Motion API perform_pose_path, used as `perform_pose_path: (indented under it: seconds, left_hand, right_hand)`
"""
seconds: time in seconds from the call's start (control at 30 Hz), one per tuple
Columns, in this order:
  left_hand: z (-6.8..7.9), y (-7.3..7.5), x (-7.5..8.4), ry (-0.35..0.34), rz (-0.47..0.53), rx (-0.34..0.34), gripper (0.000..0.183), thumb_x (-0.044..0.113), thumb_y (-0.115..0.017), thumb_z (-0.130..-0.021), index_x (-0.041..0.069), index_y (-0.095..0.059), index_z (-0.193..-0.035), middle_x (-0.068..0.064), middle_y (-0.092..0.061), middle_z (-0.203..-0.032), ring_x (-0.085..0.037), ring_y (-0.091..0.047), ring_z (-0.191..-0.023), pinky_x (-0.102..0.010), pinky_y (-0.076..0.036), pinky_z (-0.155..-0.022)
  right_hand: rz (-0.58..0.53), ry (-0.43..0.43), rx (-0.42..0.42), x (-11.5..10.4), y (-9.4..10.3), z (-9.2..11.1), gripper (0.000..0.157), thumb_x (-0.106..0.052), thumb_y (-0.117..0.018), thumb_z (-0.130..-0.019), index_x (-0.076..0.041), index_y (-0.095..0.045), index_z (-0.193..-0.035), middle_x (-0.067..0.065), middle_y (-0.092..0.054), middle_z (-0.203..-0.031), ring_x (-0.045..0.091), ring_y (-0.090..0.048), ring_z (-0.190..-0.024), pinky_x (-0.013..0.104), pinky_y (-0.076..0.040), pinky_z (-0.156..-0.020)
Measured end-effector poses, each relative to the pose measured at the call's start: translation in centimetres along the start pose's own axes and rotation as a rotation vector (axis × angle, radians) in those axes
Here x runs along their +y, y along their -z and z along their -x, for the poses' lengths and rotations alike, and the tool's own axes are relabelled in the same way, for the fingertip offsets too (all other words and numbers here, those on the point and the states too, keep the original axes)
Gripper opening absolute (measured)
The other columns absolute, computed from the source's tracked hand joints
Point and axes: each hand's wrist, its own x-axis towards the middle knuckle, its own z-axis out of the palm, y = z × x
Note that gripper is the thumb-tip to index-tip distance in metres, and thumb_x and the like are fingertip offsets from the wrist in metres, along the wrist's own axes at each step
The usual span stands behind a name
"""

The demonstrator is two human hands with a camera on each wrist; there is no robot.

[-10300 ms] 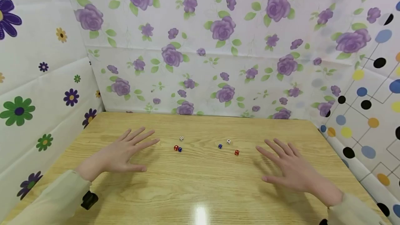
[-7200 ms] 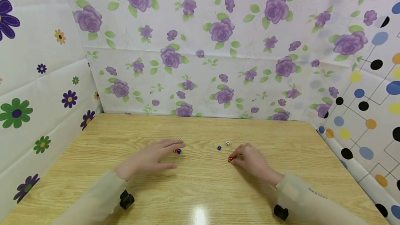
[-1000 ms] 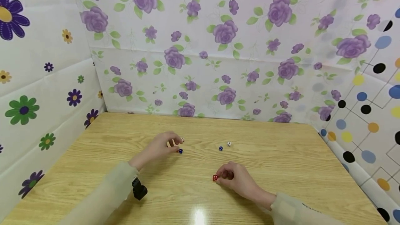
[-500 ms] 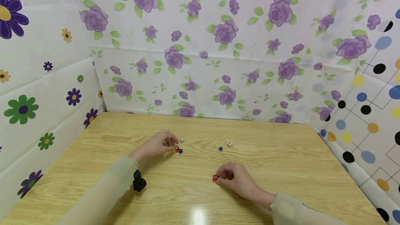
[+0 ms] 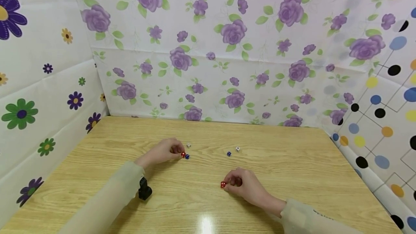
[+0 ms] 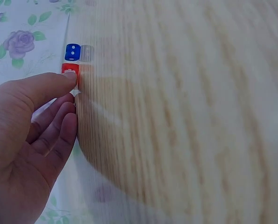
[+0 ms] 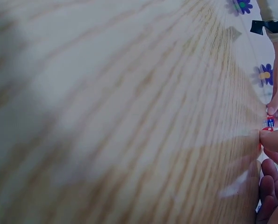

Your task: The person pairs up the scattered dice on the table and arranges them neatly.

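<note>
In the head view my left hand is at the left group of dice, its thumb and fingertips pinching a red die. Close beside that one lies a blue die, and a white die sits just behind. In the left wrist view the thumb covers part of the red die, with the blue die beyond it. Nearer the front, my right hand pinches another red die between thumb and fingers on the tabletop. The right wrist view shows this die mostly hidden behind the thumb.
Farther back on the wooden table lie a second blue die and a second white die. A purple-flowered sheet hangs along the back edge, with patterned sheets at both sides. A black wrist device hangs under the left sleeve.
Earlier, the right hand took the right-hand red die and brought it forward and left; it has stayed there lately. The left hand reached the left dice, drew back slightly, then gripped the red die.
</note>
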Motion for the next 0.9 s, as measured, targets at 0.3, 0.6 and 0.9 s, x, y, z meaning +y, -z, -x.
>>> perform_pose_path:
  seconds: [0.3, 0.6, 0.9]
  left_hand:
    - [0.03, -0.02, 0.09, 0.011, 0.009, 0.003, 0.007, 0.01, -0.07, -0.091, 0.012, -0.07, -0.098, -0.003, -0.067, -0.094, -0.01, -0.061, -0.084, -0.024, -0.052, -0.074]
    - [-0.27, -0.29, -0.13, 0.005, -0.016, 0.014, 0.008, 0.011, -0.071, -0.091, 0.017, -0.07, -0.096, 0.0, -0.067, -0.091, -0.008, -0.059, -0.082, -0.023, -0.051, -0.073]
    - [0.3, -0.29, 0.06, 0.002, 0.008, 0.022, 0.006, 0.011, -0.072, -0.09, 0.014, -0.069, -0.094, 0.001, -0.068, -0.09, -0.008, -0.06, -0.079, -0.023, -0.052, -0.072]
  right_hand:
    - [0.001, 0.008, 0.003, 0.01, 0.01, -0.02, 0.008, -0.018, -0.077, -0.086, -0.023, -0.073, -0.091, -0.007, -0.06, -0.08, 0.002, -0.046, -0.065, 0.02, -0.041, -0.058]
    - [0.004, 0.005, 0.003, 0.06, 0.0, 0.0, 0.008, -0.018, -0.077, -0.086, -0.022, -0.072, -0.091, -0.007, -0.061, -0.08, 0.002, -0.046, -0.065, 0.02, -0.042, -0.058]
    - [0.009, 0.012, 0.007, 0.31, -0.13, -0.08, 0.008, -0.019, -0.077, -0.086, -0.024, -0.072, -0.091, -0.009, -0.061, -0.08, 0.001, -0.047, -0.064, 0.02, -0.043, -0.058]
